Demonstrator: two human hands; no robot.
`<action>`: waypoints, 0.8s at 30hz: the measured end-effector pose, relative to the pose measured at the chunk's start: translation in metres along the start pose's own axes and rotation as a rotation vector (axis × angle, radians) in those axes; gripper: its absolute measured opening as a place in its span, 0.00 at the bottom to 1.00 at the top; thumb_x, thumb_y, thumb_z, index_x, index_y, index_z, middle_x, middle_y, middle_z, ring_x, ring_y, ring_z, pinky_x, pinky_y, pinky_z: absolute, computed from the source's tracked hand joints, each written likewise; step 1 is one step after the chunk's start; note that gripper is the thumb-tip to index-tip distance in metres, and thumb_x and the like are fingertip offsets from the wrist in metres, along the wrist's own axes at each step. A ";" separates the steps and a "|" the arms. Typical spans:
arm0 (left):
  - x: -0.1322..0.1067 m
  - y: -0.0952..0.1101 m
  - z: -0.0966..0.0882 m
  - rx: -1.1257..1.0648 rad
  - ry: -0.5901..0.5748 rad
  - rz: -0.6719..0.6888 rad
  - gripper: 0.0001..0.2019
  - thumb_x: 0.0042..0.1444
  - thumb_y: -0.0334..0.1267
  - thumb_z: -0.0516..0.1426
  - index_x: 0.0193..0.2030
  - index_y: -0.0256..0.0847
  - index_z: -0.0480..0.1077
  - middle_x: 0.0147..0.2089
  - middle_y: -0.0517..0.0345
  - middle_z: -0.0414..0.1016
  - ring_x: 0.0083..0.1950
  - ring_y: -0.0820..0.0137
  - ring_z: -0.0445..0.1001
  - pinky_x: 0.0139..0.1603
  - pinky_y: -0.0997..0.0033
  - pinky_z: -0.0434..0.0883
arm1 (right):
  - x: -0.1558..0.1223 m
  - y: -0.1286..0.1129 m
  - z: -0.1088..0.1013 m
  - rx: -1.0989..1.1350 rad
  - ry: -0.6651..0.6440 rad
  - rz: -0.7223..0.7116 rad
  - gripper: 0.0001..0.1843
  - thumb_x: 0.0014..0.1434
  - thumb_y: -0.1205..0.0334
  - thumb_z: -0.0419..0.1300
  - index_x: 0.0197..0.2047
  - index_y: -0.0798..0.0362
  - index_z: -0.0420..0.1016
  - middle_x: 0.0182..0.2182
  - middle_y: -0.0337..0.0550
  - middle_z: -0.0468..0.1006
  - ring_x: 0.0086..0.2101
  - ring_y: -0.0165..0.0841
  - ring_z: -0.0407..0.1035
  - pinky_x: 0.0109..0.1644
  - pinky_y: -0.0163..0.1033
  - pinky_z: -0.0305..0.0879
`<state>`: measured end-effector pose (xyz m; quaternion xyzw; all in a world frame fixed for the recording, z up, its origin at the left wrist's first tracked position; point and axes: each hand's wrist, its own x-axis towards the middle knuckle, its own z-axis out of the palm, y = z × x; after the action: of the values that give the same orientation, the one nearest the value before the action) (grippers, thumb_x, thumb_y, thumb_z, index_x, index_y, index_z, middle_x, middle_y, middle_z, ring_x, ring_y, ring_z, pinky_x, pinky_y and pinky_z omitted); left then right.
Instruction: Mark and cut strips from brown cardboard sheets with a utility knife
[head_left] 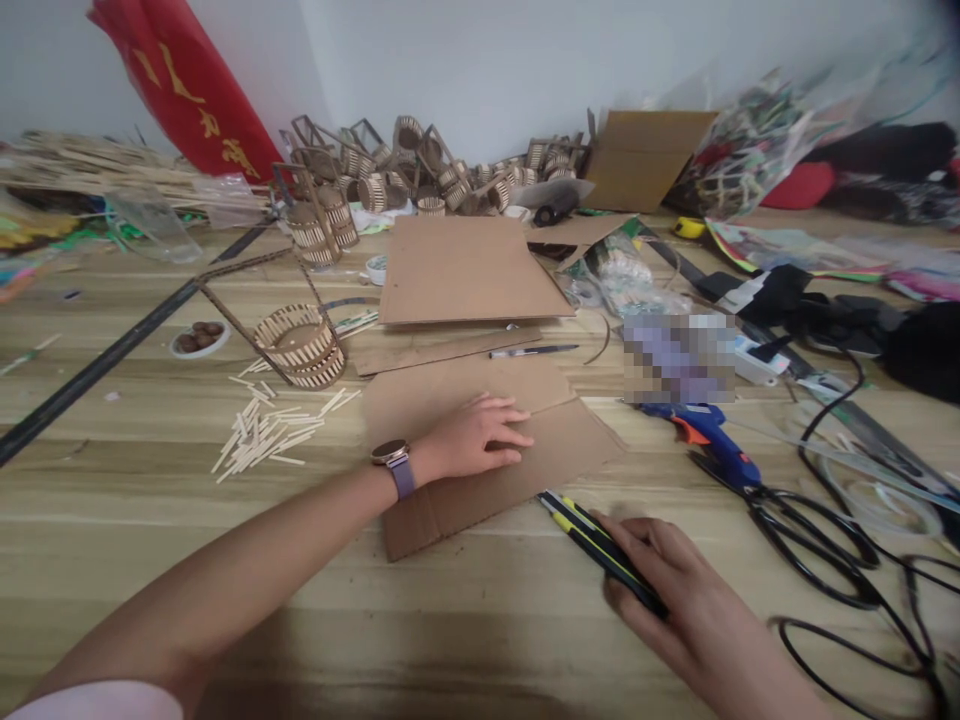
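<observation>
My left hand [480, 435] lies flat on a piece of brown cardboard [435, 505], its fingers spread toward the right. A watch [391, 455] is on that wrist. In my right hand [667, 590] is a black and yellow utility knife [592, 540], gripped along its handle. The knife's front end points up and left, close to the cardboard's near edge; whether it touches the edge I cannot tell. Beyond my left hand, a pen [532, 351] rests near a narrow cardboard strip [450, 350]. A larger cardboard sheet [457, 265] lies behind them.
Left of the cardboard stands a small bucket-shaped basket [300, 345] beside a pile of short sticks [262, 435] and a bowl of brown balls [199, 340]. To the right lie a blue glue gun [712, 440], scissors [814, 545] and black cables [911, 640]. Several more baskets [420, 165] line the wall.
</observation>
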<state>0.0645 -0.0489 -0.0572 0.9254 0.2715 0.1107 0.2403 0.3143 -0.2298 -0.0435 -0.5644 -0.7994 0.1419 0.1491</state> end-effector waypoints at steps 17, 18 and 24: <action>0.000 0.000 0.000 -0.021 0.010 0.004 0.13 0.65 0.45 0.57 0.54 0.51 0.76 0.69 0.57 0.66 0.73 0.59 0.57 0.73 0.46 0.50 | -0.004 -0.013 0.012 0.081 -0.013 0.036 0.25 0.64 0.61 0.54 0.64 0.47 0.69 0.48 0.51 0.75 0.49 0.41 0.73 0.51 0.45 0.74; 0.000 0.000 0.000 -0.018 0.013 0.005 0.13 0.65 0.45 0.57 0.54 0.52 0.76 0.69 0.57 0.66 0.73 0.59 0.57 0.73 0.46 0.50 | -0.004 -0.012 0.012 0.084 -0.030 0.025 0.25 0.64 0.61 0.54 0.65 0.47 0.68 0.48 0.51 0.75 0.49 0.41 0.73 0.51 0.44 0.74; 0.001 0.001 0.000 0.000 0.003 0.001 0.13 0.65 0.44 0.57 0.54 0.49 0.77 0.68 0.55 0.67 0.73 0.59 0.57 0.73 0.47 0.50 | -0.007 -0.014 0.019 0.124 0.042 0.021 0.25 0.66 0.60 0.53 0.65 0.46 0.67 0.49 0.51 0.73 0.48 0.41 0.72 0.49 0.43 0.75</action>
<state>0.0653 -0.0493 -0.0565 0.9254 0.2711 0.1121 0.2398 0.2972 -0.2422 -0.0559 -0.5654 -0.7796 0.1810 0.1993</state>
